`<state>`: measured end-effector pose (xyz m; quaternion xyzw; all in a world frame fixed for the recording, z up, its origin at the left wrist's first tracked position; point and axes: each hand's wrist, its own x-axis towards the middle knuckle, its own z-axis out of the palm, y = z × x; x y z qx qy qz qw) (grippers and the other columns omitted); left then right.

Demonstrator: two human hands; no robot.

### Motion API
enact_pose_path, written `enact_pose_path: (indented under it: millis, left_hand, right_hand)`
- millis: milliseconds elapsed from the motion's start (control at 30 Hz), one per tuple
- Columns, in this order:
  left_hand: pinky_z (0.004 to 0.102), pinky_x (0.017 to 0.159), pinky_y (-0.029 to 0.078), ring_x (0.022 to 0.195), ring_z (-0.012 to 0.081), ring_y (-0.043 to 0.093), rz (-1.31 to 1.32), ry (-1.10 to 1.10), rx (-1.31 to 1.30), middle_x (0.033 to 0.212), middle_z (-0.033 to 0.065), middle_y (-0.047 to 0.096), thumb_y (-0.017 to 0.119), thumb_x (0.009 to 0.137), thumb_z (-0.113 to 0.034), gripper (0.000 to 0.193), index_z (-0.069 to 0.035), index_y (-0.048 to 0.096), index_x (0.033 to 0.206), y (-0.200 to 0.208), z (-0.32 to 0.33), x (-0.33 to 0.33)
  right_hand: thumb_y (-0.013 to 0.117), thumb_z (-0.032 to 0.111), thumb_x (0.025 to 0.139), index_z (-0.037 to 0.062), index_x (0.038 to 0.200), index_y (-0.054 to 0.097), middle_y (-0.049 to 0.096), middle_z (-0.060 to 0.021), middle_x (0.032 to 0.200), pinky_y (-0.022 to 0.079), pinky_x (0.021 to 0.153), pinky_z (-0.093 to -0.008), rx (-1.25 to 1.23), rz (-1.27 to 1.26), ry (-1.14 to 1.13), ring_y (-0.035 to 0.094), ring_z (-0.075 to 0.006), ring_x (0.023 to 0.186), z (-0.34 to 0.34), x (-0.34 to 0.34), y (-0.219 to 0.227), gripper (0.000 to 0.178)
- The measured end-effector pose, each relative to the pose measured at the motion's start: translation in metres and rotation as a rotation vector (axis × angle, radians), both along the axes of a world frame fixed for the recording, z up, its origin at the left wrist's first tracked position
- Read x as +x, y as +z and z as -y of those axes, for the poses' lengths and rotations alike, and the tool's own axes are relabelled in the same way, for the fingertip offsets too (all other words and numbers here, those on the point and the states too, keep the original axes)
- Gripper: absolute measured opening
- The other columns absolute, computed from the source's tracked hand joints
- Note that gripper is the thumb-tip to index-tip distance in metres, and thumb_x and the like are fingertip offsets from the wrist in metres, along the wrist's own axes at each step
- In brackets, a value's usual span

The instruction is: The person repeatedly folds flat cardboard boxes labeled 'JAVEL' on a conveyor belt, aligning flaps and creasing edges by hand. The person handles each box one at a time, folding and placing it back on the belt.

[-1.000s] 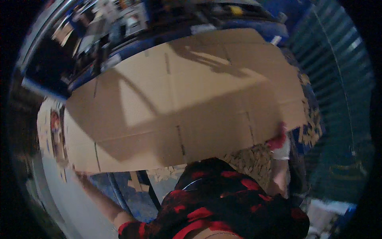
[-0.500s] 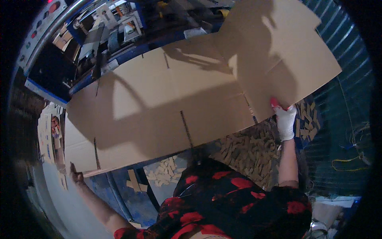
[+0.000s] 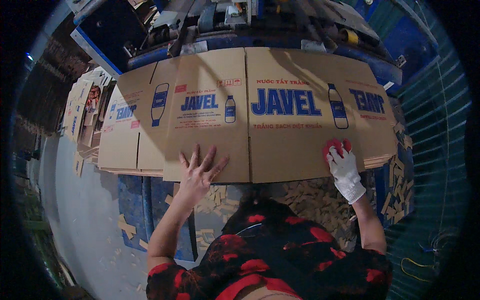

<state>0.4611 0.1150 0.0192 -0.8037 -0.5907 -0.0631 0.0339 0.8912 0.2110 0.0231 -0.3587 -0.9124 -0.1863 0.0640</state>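
Note:
A folded cardboard box blank lies in front of me, its side with blue and red print and bottle drawings facing up. It rests on a stack of similar printed blanks, whose edges show at left and right. My bare left hand is open, fingers spread over the near edge of the blank, left of its middle slot. In a white glove with red fingertips, my right hand lies on the near right part, fingers extended against the cardboard.
A blue machine with rollers and metal parts stands just beyond the blanks. Cardboard scraps litter the floor and the blue frame below. More flattened boxes are piled at the left. Green corrugated sheeting runs along the right.
The blank, held up plain side showing before, now lies on the stack with print facing up. My left hand moved right and spread on it; my right hand left the edge and rests on top.

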Motion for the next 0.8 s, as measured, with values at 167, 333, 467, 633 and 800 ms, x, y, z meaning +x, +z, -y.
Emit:
enact_pose_path:
  millis: [167,333,467,633,800]
  left_hand:
    - [0.0711,0.1,0.02,0.132,0.0429,0.033,-0.003,0.028,-0.024,0.146,0.0059,0.038,0.06,0.083,-0.018,0.058,-0.035,0.045,0.136,-0.003,-0.008,0.001]
    - [0.0693,0.102,0.018,0.133,0.0404,0.034,0.148,0.064,0.1,0.146,0.0052,0.038,0.049,0.087,-0.019,0.051,-0.033,0.046,0.136,-0.013,-0.047,-0.024]
    - [0.0653,0.106,0.017,0.133,0.0423,0.032,0.13,0.052,0.109,0.145,0.0101,0.039,0.046,0.086,-0.018,0.052,-0.028,0.046,0.137,-0.009,-0.086,-0.028]
    - [0.0628,0.107,0.021,0.131,0.0437,0.035,0.089,-0.057,0.123,0.142,0.0129,0.043,0.051,0.083,-0.016,0.054,-0.023,0.047,0.136,-0.004,-0.123,-0.008]
    - [0.0575,0.105,0.028,0.13,0.0348,0.04,0.003,-0.012,0.264,0.141,0.0074,0.044,0.06,0.08,-0.022,0.06,-0.027,0.044,0.138,-0.025,-0.229,-0.055]
  right_hand:
    - [0.065,0.005,0.065,0.0028,0.091,0.064,0.062,-0.0145,0.108,0.05,0.072,-0.0459,0.09,-0.116,-0.026,0.06,-0.0341,0.092,-0.007,-0.01,-0.001,0.026]
    - [0.065,0.001,0.062,0.002,0.1,0.061,0.059,-0.0139,0.112,0.05,0.077,-0.0444,-0.112,-0.068,-0.17,0.058,-0.0342,0.101,-0.034,-0.039,0.016,0.038]
    - [0.062,-0.003,0.06,0.0019,0.103,0.059,0.058,-0.0126,0.117,0.05,0.08,-0.043,-0.007,-0.163,-0.109,0.057,-0.0341,0.104,-0.083,-0.053,0.028,0.043]
    - [0.059,-0.006,0.061,0.0014,0.102,0.061,0.059,-0.0125,0.116,0.046,0.089,-0.0441,-0.079,-0.182,-0.257,0.056,-0.0336,0.106,-0.142,-0.03,-0.003,0.042]
    - [0.054,-0.004,0.067,0.003,0.105,0.063,0.062,-0.0146,0.115,0.042,0.097,-0.043,0.008,-0.362,-0.087,0.057,-0.0337,0.105,-0.217,-0.074,0.007,0.04]
